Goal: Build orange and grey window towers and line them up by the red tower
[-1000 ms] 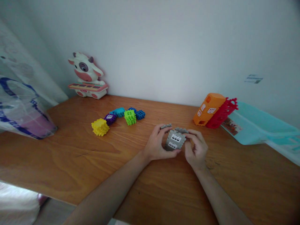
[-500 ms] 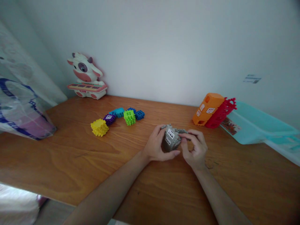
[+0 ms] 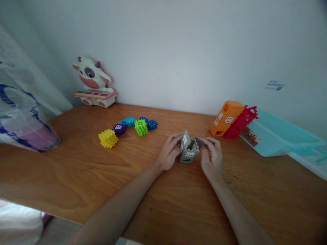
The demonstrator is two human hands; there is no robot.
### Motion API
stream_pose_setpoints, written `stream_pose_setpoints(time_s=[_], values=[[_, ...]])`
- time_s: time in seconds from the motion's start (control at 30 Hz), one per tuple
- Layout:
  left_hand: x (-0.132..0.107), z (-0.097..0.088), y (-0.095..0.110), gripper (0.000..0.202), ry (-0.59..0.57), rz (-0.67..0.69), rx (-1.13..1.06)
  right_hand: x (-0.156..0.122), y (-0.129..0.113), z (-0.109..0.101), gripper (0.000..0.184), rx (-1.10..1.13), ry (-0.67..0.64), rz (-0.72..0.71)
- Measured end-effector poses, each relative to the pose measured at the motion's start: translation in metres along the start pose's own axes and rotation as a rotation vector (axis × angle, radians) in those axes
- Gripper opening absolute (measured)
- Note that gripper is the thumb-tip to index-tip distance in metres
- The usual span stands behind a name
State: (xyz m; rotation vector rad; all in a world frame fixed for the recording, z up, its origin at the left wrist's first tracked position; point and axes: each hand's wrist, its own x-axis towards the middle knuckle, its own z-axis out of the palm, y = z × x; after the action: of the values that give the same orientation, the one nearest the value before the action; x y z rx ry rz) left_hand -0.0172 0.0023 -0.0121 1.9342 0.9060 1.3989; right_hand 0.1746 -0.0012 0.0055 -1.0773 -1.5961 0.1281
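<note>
Head view: hands [image 3: 168,153] clamp grey block house [image 3: 189,153] over wooden table [image 3: 76,177] by white wall [image 3: 178,51].

Your grey block house [image 3: 189,152] shows white window panels. Across the honey-brown, wood-grained surface [image 3: 63,177] you have a yellow block [image 3: 108,138], a purple block [image 3: 119,129] with a white window, a teal block [image 3: 129,121], a lime-green block [image 3: 141,127] and a blue block [image 3: 152,125], then an orange block panel [image 3: 226,117] with white windows beside a red block panel [image 3: 240,125]. The white toy cow [image 3: 89,76] has a pink muzzle.
</note>
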Motion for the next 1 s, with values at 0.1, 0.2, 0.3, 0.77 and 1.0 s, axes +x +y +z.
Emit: stream_pose_setpoints(time_s=[0.1,0.2,0.3,0.77,1.0], values=[[0.000,0.001,-0.003,0.041,0.037,-0.064,-0.004,-0.001,0.000,0.002,0.033,-0.008,-0.050,-0.031],[-0.001,0.000,0.001,0.046,0.032,0.006,0.013,-0.002,0.000,0.002,0.037,-0.017,-0.045,-0.039],[-0.001,-0.001,0.006,0.061,0.012,0.058,0.064,-0.002,-0.002,0.000,0.043,-0.023,-0.055,-0.075],[0.007,0.009,-0.005,0.035,0.260,-0.187,0.045,0.003,-0.011,-0.007,0.026,-0.066,0.055,-0.206],[0.007,0.009,-0.003,0.031,0.192,-0.130,0.036,0.000,-0.017,-0.004,0.026,-0.085,0.037,-0.299]])
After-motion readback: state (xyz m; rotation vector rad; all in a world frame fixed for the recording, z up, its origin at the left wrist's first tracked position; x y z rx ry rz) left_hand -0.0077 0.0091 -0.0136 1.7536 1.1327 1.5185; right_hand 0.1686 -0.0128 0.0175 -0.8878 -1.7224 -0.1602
